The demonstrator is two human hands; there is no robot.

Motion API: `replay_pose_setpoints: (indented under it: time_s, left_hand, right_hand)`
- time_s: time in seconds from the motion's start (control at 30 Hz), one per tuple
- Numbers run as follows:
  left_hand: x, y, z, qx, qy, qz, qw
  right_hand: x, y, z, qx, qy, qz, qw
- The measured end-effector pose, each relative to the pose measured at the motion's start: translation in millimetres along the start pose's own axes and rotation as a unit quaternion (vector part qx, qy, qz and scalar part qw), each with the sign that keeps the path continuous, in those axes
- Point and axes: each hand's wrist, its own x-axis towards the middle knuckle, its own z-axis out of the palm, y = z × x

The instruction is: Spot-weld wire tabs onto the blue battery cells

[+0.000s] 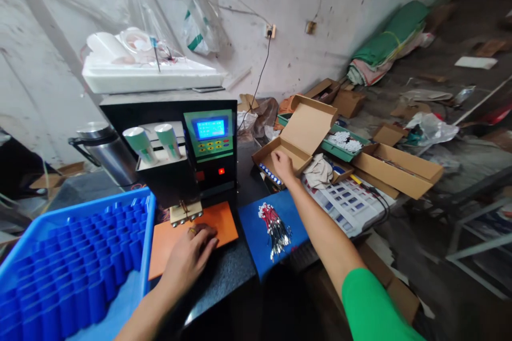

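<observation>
My left hand lies on an orange board, palm down, fingers loosely bent, thumb a little apart; I see nothing in it. Just above its fingers is the brass-coloured head of a black machine with a lit blue display. My right hand is closed over an open cardboard box, and whatever its fingers hold is hidden. Beside it, a row of small blue and white pieces lines the box's near edge. A bunch of red and black wires with white connectors rests on a blue mat.
At left a blue crate holds several blue cylinders. Behind it stands a steel jug. On the right are a green tray of white pieces, a crumpled cloth and a long cardboard box.
</observation>
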Motion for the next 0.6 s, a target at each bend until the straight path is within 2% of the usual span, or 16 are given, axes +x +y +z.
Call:
replay_pose_setpoints:
  time_s: [0.07, 0.2, 0.27, 0.43, 0.5, 0.6]
  left_hand:
    - [0.3, 0.9, 1.0, -0.005, -0.004, -0.012, 1.000]
    - [1.6, 1.6, 3.3, -0.011, -0.007, -0.022, 1.000]
    - [2.5, 2.0, 3.7, -0.009, -0.007, -0.022, 1.000]
    - [4.3, 3.6, 2.7, -0.008, -0.007, -0.006, 1.000]
    - [4.8, 4.6, 2.3, -0.008, -0.007, -0.005, 1.000]
    - [5.1, 7.1, 1.2, -0.003, -0.010, -0.006, 1.000]
  right_hand:
    - [-25.3, -5.2, -11.4, 0.024, -0.012, -0.023, 0.999]
    - [-77.8, -7.3, -22.3, -0.005, -0.158, -0.013, 0.987]
    - [-96.4, -4.7, -23.1, -0.059, -0.196, 0.013, 0.979]
    - [-119.0, 4.8, -20.2, -0.140, -0.203, 0.071, 0.966]
    - [-124.3, 7.8, -17.5, -0.119, -0.212, 0.085, 0.966]
    - [-131.5, 10.1, -13.9, -0.024, -0.195, 0.127, 0.972]
